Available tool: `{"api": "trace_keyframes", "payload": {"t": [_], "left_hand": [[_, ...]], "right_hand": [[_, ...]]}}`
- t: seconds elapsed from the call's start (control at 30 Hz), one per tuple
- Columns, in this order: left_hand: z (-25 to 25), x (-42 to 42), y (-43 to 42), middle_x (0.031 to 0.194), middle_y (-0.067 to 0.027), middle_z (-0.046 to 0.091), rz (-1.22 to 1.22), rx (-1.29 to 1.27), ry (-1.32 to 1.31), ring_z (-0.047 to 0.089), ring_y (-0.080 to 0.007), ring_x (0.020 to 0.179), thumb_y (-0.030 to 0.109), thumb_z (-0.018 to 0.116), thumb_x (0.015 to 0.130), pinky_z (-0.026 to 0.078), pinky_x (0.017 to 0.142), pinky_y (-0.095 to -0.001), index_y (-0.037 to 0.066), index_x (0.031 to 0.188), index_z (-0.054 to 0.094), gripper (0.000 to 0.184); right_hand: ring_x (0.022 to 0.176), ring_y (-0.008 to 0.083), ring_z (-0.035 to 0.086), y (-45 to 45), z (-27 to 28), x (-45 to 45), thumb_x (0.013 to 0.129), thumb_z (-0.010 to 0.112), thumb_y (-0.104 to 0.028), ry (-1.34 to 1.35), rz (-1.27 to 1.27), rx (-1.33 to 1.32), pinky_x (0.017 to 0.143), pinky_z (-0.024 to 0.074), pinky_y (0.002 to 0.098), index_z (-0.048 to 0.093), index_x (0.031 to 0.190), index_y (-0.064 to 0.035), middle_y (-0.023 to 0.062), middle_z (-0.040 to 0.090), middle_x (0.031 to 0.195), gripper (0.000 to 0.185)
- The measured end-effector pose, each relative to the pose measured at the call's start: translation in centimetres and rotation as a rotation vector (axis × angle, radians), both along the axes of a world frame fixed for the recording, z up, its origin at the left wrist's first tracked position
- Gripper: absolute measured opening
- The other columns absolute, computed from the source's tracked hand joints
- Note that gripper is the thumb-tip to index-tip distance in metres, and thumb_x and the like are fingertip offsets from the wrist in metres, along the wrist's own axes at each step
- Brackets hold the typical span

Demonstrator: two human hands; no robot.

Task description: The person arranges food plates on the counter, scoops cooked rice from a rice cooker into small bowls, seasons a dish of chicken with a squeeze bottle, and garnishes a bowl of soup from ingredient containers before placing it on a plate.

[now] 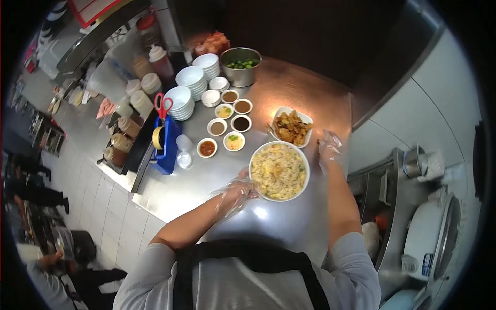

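Note:
A white bowl of fried rice (pixel 279 170) with bits of egg stands on the steel counter in front of me. My left hand (pixel 238 190), in a clear plastic glove, grips the bowl's left side. To the right of the bowl and apart from it, my right hand (pixel 329 147) hovers in a similar glove. Its fingers look loosely apart, with nothing seen in them. A white square dish of browned fried food (pixel 292 127) sits just beyond the rice bowl, nearest to my right hand.
Small sauce dishes (pixel 207 148) are grouped at left centre. Behind them are stacked white bowls (pixel 180 103) and a steel pot of green vegetables (pixel 241 67). A blue holder (pixel 166 150) with red-handled scissors (pixel 163 105) stands left. A wall and rice cooker (pixel 431 235) flank the right side.

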State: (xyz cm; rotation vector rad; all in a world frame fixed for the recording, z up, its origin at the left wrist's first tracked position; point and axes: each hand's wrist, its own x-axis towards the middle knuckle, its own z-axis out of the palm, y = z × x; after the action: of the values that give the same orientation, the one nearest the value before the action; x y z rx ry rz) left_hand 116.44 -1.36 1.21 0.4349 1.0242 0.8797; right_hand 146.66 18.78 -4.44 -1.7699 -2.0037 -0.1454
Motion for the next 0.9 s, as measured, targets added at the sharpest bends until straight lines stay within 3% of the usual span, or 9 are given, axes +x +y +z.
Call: {"api": "trace_keyframes", "payload": {"t": [0.07,0.27,0.37,0.43,0.5,0.57,0.73,0.83,0.9], "left_hand": [[-1.8,-0.6,-0.1,0.102,-0.0136,0.061,0.090,-0.016,-0.012,0.065,-0.0238,0.083,-0.003,0.066,0.075,0.057,0.072,-0.0334,0.007,0.137,0.023,0.076],[2.5,-7.5,-4.1,0.097,-0.0126,0.061,0.254,0.040,0.134,0.065,-0.0248,0.087,0.000,0.064,0.079,0.053,0.078,-0.0363,0.007,0.133,0.033,0.063],[2.6,-12.6,-7.2,0.088,-0.0120,0.061,0.398,0.200,0.330,0.064,-0.0240,0.083,-0.003,0.052,0.079,0.052,0.078,-0.0351,0.004,0.102,0.052,0.024],[1.9,-17.7,-7.0,0.079,-0.0105,0.060,0.487,0.355,0.447,0.060,-0.0226,0.076,-0.006,0.043,0.070,0.051,0.074,-0.0339,0.005,0.071,0.051,0.014],[2.7,-21.5,-6.0,0.079,-0.0101,0.059,0.344,0.491,0.688,0.058,-0.0207,0.075,-0.002,0.043,0.071,0.049,0.070,-0.0336,0.004,0.070,0.051,0.010],[8.0,-22.0,-3.2,0.076,-0.0116,0.058,0.130,0.746,1.138,0.057,-0.0220,0.073,0.004,0.047,0.076,0.047,0.069,-0.0355,0.002,0.069,0.051,0.008],[8.9,-23.5,8.4,0.077,-0.0151,0.061,-0.223,1.053,1.915,0.060,-0.0301,0.075,0.024,0.055,0.079,0.047,0.068,-0.0425,0.001,0.077,0.061,0.023],[7.4,-24.6,13.9,0.092,-0.0141,0.067,-0.447,0.696,2.376,0.065,-0.0249,0.087,0.025,0.056,0.077,0.052,0.068,-0.0398,0.006,0.092,0.068,0.028],[6.4,-25.6,16.9,0.112,-0.0110,0.065,-0.654,0.504,2.131,0.060,-0.0247,0.105,0.022,0.047,0.084,0.036,0.094,-0.0548,0.010,0.104,0.068,0.031]], "right_hand": [[0.100,0.0276,0.056,0.7,-2.7,2.5,0.081,0.053,-0.015,-0.286,0.123,0.109,0.086,0.0444,0.0404,0.060,0.111,-0.0123,0.0135,0.060,0.112,0.032],[0.087,0.0339,0.060,-5.4,4.3,0.7,0.083,0.055,-0.013,0.351,-0.146,0.016,0.079,0.0481,0.0391,0.062,0.109,-0.0049,0.0164,0.063,0.100,0.028],[0.088,0.0329,0.060,-11.7,9.0,-7.5,0.083,0.055,-0.009,0.846,0.123,0.264,0.082,0.0473,0.0414,0.062,0.109,-0.0057,0.0165,0.063,0.099,0.027],[0.086,0.0290,0.060,-17.2,8.7,-12.4,0.086,0.054,-0.007,0.397,0.452,0.111,0.081,0.0477,0.0397,0.063,0.103,-0.0070,0.0126,0.063,0.096,0.020],[0.081,0.0283,0.060,-22.3,10.0,-17.8,0.088,0.055,-0.013,0.138,0.624,-0.200,0.079,0.0478,0.0395,0.064,0.094,-0.0070,0.0104,0.064,0.095,0.013],[0.082,0.0296,0.059,-25.0,4.6,-21.0,0.086,0.057,-0.015,0.779,0.731,-0.496,0.078,0.0473,0.0411,0.064,0.091,-0.0057,0.0139,0.063,0.092,0.013],[0.088,0.0293,0.058,-26.4,6.0,-26.3,0.081,0.062,-0.012,0.413,0.841,-0.163,0.077,0.0468,0.0430,0.064,0.089,-0.0051,0.0140,0.062,0.088,0.011],[0.086,0.0301,0.059,-27.9,7.4,-26.0,0.076,0.064,-0.011,0.295,0.848,-0.078,0.075,0.0467,0.0440,0.065,0.088,-0.0080,0.0127,0.063,0.089,0.013],[0.081,0.0302,0.060,-29.4,6.5,-24.7,0.074,0.066,-0.011,0.298,0.785,-0.005,0.073,0.0468,0.0437,0.065,0.087,-0.0107,0.0114,0.062,0.088,0.012]]}}
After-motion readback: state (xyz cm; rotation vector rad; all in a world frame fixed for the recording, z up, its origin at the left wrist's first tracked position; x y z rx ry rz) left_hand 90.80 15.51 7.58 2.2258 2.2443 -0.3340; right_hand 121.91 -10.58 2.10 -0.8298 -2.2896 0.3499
